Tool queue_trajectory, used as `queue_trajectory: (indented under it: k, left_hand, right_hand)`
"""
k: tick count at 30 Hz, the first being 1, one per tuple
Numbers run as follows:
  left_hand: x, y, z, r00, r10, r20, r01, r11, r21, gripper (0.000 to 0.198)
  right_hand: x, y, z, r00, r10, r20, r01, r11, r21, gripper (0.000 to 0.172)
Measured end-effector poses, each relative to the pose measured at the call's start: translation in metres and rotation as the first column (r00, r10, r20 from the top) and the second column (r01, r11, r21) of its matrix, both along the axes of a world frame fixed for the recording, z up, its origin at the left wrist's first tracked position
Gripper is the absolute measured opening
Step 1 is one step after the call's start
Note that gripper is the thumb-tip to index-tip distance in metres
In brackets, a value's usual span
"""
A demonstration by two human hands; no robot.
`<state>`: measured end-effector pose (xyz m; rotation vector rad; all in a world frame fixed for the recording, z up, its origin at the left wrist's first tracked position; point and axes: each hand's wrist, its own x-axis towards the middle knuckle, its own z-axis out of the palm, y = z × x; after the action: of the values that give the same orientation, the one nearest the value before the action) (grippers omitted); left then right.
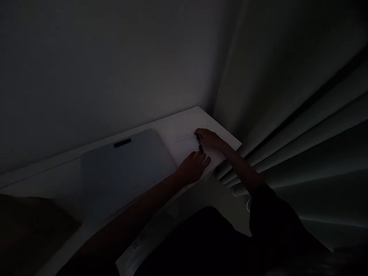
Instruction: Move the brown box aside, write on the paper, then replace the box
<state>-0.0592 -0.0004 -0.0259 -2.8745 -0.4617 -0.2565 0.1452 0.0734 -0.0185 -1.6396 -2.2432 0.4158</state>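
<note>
The scene is very dark. A small black object (198, 138) in two dark parts, with a thin lighter section between them, lies over the white desk top (178, 119); its kind cannot be made out. My right hand (210, 138) comes in from the right, with its bent fingers closed at the upper part. At the lower end are the curled fingertips of my left hand (193, 167), which reaches in from below left. Just left of the object, rows of small grey marks (184, 137) show on the white surface, like a keyboard or print.
A large grey flat panel or mat (129, 172) covers much of the desk's left part, with a small black rectangle (122, 143) near its far edge. A plain wall (115, 69) stands behind. Long curtains (310, 130) hang at the right. Something brown (31, 226) is at lower left.
</note>
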Motion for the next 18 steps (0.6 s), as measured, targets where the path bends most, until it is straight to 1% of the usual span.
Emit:
queue_trajectory:
  k: [3, 5, 7, 11, 15, 18]
  left_hand:
    - [0.012, 0.003, 0.004, 0.997, 0.072, 0.007, -0.071, 0.992, -0.102, 0.034]
    - [0.015, 0.003, 0.005, 0.994, 0.11, 0.018, -0.106, 0.985, -0.135, 0.029]
    - [0.015, 0.002, 0.004, 0.991, 0.126, 0.042, -0.118, 0.982, -0.147, 0.028]
    - [0.013, 0.001, -0.003, 0.989, 0.128, 0.073, -0.113, 0.977, -0.182, 0.027]
    - [0.014, 0.003, -0.011, 0.991, 0.116, 0.073, -0.098, 0.972, -0.212, 0.019]
    - [0.013, 0.004, -0.018, 0.99, 0.114, 0.089, -0.092, 0.972, -0.215, 0.018]
  right_hand:
    - [0.002, 0.006, -0.003, 0.999, 0.054, 0.0, -0.054, 0.997, 0.062, 0.028]
    - [0.002, 0.009, -0.003, 0.997, 0.067, 0.041, -0.07, 0.995, 0.067, 0.027]
    - [0.002, 0.012, -0.003, 0.991, 0.083, 0.104, -0.09, 0.994, 0.067, 0.027]
    - [0.001, 0.016, -0.003, 0.975, 0.123, 0.186, -0.147, 0.982, 0.116, 0.025]
    - [0.006, 0.017, -0.006, 0.968, 0.129, 0.215, -0.174, 0.963, 0.207, 0.031]
    - [0.012, 0.018, -0.006, 0.955, 0.111, 0.275, -0.19, 0.941, 0.281, 0.033]
